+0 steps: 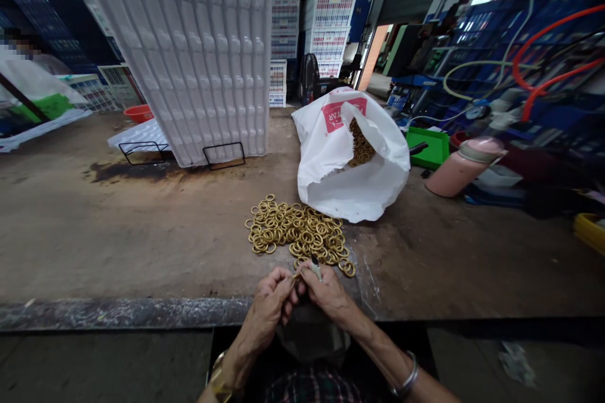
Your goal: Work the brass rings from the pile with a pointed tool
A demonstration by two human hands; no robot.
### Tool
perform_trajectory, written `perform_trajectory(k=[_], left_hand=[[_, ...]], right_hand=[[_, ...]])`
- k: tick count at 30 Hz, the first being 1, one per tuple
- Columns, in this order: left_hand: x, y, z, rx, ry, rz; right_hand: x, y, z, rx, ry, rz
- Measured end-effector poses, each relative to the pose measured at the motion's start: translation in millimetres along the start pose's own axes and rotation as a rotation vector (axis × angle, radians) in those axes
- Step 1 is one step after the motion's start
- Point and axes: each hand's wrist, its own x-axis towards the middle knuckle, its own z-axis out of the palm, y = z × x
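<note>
Left hand [270, 303] is angling in from 7 o'clock, fingers curled, pinching a ring [296, 276]. Right hand [327, 293] is angling in from 5 o'clock, fingers wrapped around a tool [316, 269], dark tip pointing toward 12; cannot tell if they are touching the ring. Loose rings [283, 223] are lying on the surface [142, 252] just beyond, at 12; bag [316, 116] at 1.

Ring [297, 276], perhaps, mostly behind fingertips [286, 284]
</note>
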Motion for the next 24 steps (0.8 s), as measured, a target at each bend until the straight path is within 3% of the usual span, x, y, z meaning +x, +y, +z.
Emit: perform_trajectory(k=[9,16,24], left_hand=[[-0.7,-0.7,0.5,-0.048,0.029,-0.021],[0.6,2.8,-1.5,-0.226,0.041,-0.106],[-1.1,6.1,5.5,0.029,0.095,-0.053]], right_hand=[[-0.2,-3.4,-0.2,-0.094,0.034,-0.033],[-1.7,-5.8,3.3,-0.166,0.073,-0.074],[-0.5,-0.7,4.8,-0.2,0.075,-0.128]])
